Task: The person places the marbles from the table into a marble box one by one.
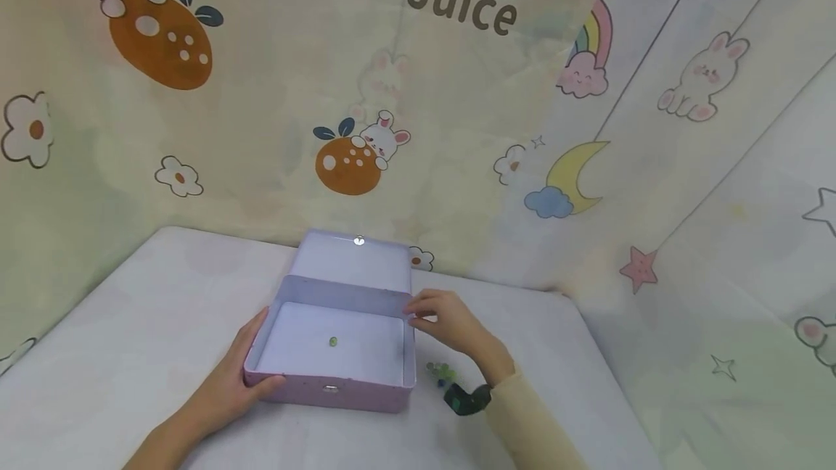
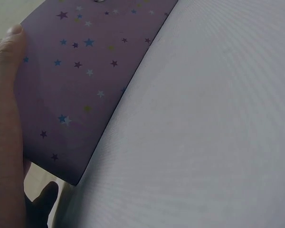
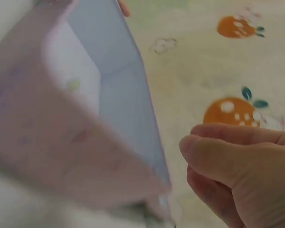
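Brown "Juice" lettering (image 1: 465, 9) behind probably metal box (image 1: 366, 396)

Down to the surface (image 1: 163, 310) now, straight to the box (image 1: 366, 399) near its middle. Behind that, along the rear edge, finding the lid (image 1: 353, 263), with the backdrop (image 1: 261, 56) beyond. Into the box: spotting one bead (image 1: 333, 341) on the bottom, about central. On the front wall, seeing a clasp (image 1: 331, 388); on the lid's far edge, a catch (image 1: 359, 241). Out past the right wall, to the cluster (image 1: 444, 371) on the surface. At the left wall, meeting the left grip (image 1: 228, 379), thumb round the front; by the right rear corner, the right grip (image 1: 447, 319).
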